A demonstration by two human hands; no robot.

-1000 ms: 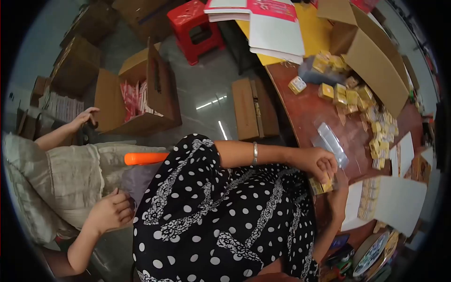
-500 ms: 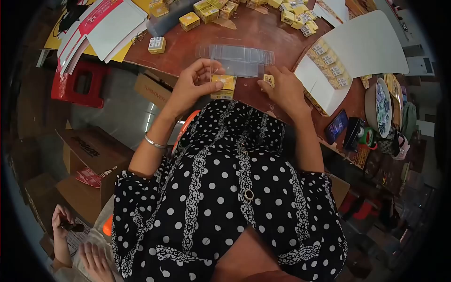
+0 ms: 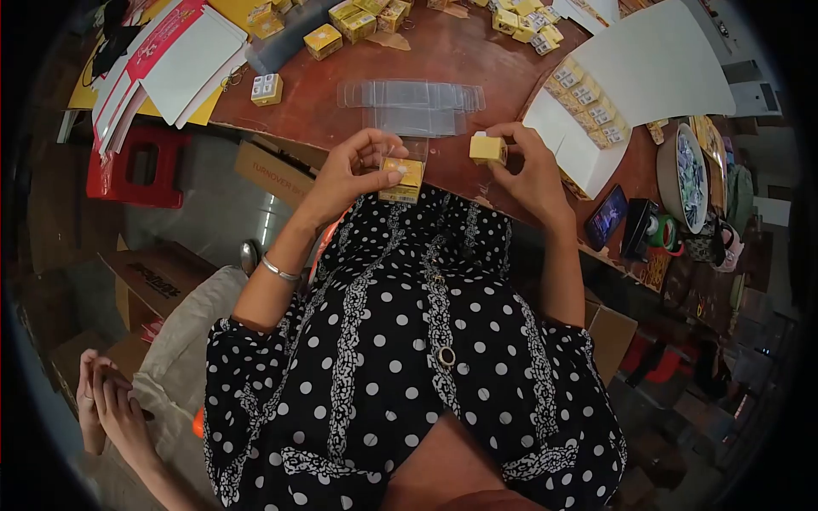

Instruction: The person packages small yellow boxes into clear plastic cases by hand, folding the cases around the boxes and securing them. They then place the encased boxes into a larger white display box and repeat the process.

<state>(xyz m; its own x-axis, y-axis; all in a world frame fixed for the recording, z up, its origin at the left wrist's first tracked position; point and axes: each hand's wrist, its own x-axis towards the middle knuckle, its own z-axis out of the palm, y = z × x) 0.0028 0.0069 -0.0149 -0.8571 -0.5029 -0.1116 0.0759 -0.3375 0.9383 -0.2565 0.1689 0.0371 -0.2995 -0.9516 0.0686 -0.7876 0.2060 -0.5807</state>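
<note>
My left hand (image 3: 351,175) pinches a yellow printed box (image 3: 403,177) at the table's near edge, with what looks like clear plastic around its upper end. In my right hand (image 3: 537,183) a small yellow box (image 3: 486,151) is held between thumb and fingers, just above the table. Beyond both hands lie flat clear plastic packages (image 3: 413,119). Off to the right, an open white carton (image 3: 550,140) holds a row of small yellow boxes (image 3: 588,102).
More yellow boxes (image 3: 324,41) are scattered on the red-brown table (image 3: 290,115). A phone (image 3: 606,216) and a round basin (image 3: 673,183) stand on the right. Papers (image 3: 183,72) lie at left, above a red stool (image 3: 136,170). Another person's hands (image 3: 115,404) show at lower left.
My right hand has lifted its small yellow box off the table and turned it. My left hand keeps its grip. The other person's hands have come together.
</note>
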